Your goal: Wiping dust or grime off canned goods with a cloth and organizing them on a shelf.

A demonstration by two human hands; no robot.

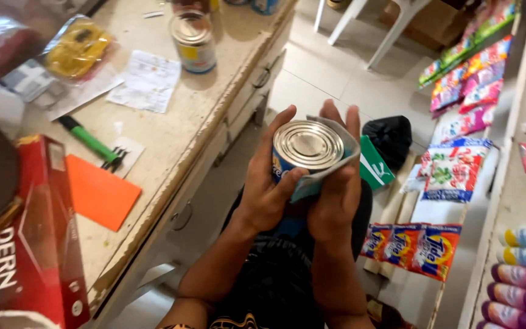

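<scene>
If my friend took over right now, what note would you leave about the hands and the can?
Left hand: grips the side of the tin can, thumb across the front.
Right hand: presses a grey cloth around the can's far side.
The can is held above the lap, shiny lid up, beside the desk.
A second can stands on the desk.
Done: cloth wrapped partway round. Left: cannot tell.

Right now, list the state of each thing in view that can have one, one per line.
Tin can: sealed, tilted, held in both hands.
Grey cloth: wrapped partly around the can.
Left hand: closed on the can.
Right hand: pressing the cloth to the can.
Second can: upright on the desk, lid shut.
Green marker: lying flat.
Desk drawers: shut.
</scene>
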